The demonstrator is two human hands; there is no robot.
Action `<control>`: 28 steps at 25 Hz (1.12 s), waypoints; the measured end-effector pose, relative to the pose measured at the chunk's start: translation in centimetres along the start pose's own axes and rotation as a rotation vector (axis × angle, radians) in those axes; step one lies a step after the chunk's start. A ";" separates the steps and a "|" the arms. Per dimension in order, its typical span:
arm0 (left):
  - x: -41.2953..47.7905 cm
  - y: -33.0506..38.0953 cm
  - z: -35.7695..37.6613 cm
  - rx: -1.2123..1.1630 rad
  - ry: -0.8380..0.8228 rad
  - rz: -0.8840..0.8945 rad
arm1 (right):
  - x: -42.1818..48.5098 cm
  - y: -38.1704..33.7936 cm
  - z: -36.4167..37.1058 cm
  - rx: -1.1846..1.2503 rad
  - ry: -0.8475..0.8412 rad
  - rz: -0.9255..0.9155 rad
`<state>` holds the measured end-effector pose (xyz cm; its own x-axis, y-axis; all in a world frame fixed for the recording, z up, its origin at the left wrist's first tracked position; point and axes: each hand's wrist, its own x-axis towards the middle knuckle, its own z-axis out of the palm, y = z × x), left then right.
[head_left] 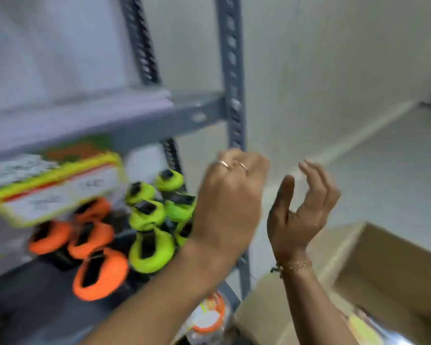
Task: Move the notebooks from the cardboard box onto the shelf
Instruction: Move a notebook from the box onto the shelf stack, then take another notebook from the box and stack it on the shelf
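Note:
The frame is motion-blurred. A stack of notebooks (pixel 55 188) with a yellow-green edge lies at the left under the grey shelf beam (pixel 159 118); what it rests on is unclear. My left hand (pixel 229 200) hovers in front of the shelf's upright post (pixel 232 70), back towards me, fingers curled in, nothing visible in it. To its right, my right hand (pixel 301 207) is raised, empty, with fingers apart. The open cardboard box (pixel 383 265) sits at the lower right, below that hand. Something yellowish (pixel 363 327) shows inside the box, too blurred to identify.
On the lower shelf board (pixel 35 295) lie several orange (pixel 100 275) and lime-green (pixel 149 250) padded straps. A packaged orange item (pixel 209 314) sits below the shelf edge. A pale wall (pixel 334 70) and floor (pixel 396 170) lie to the right.

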<state>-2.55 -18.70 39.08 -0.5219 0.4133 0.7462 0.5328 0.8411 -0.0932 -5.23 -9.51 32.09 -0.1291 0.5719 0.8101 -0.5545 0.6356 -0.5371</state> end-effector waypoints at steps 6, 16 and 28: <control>-16.5 16.1 27.1 -0.539 -1.442 -0.357 | -18.2 21.3 -21.6 -0.951 -0.291 1.267; -32.4 23.8 37.2 -0.234 -1.508 -0.763 | -26.9 25.2 -33.3 -1.143 -0.223 1.848; -25.3 19.9 33.1 -0.462 -1.303 -0.741 | -21.9 23.1 -30.5 -0.974 0.015 1.812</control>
<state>-0.80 -0.87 -3.53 -0.8137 0.1830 -0.5517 -0.0702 0.9112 0.4059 9.84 8.45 -5.21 0.0973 0.7335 -0.6727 0.6968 -0.5329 -0.4802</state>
